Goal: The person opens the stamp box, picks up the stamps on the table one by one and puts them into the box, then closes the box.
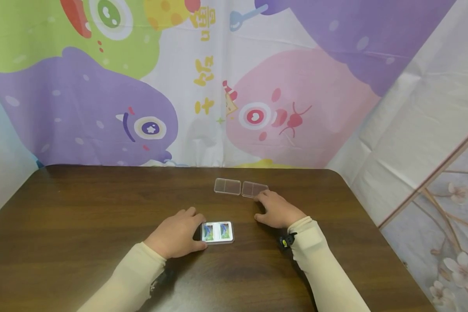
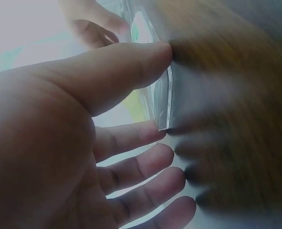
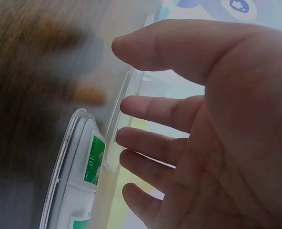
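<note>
A flat clear plastic case (image 1: 217,232) with two blue-and-green picture panels lies on the table, seen whole from the head. My left hand (image 1: 179,234) holds its left end, thumb at the near corner and index finger at the far one; the other fingers fan out in the left wrist view. Farther back lie two shallow clear plastic pieces, a left one (image 1: 227,186) and a right one (image 1: 253,189). Fingertips of my right hand (image 1: 279,209) reach the right piece's near-right corner. Its thumb stands apart with nothing against it. Green printing marked 10 (image 3: 94,160) shows on the case in the right wrist view.
A dark brown wooden table (image 1: 82,203) with rounded back corners bears everything. Behind it hangs a cloth (image 1: 203,143) printed with cartoon characters. A pale flowered panel (image 1: 452,234) stands along the right side.
</note>
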A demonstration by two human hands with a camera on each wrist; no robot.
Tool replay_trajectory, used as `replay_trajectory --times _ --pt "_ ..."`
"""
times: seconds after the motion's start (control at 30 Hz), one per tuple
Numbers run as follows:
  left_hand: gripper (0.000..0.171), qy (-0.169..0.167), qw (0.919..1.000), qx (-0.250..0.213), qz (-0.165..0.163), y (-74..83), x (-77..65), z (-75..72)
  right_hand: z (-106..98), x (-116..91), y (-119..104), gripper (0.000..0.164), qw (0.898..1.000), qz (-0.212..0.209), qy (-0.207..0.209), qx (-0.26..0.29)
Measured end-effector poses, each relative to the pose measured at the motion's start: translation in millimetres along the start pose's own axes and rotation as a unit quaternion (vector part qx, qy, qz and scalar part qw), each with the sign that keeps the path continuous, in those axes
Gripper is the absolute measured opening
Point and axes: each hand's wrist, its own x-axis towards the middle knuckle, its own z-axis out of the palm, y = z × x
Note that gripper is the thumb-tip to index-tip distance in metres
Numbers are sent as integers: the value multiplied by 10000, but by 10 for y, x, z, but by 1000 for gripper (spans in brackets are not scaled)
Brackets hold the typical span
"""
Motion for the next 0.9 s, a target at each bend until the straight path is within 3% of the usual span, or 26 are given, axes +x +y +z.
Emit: replay_trajectory --times 0.67,0.9 --pt "58 -27 10000 -5 -46 -4 14 12 -25 -28 -25 26 9996 -249 121 84" --pt "57 -40 10000 -29 -28 5 -6 0 -20 -25 -45 45 9998 -116 130 77"
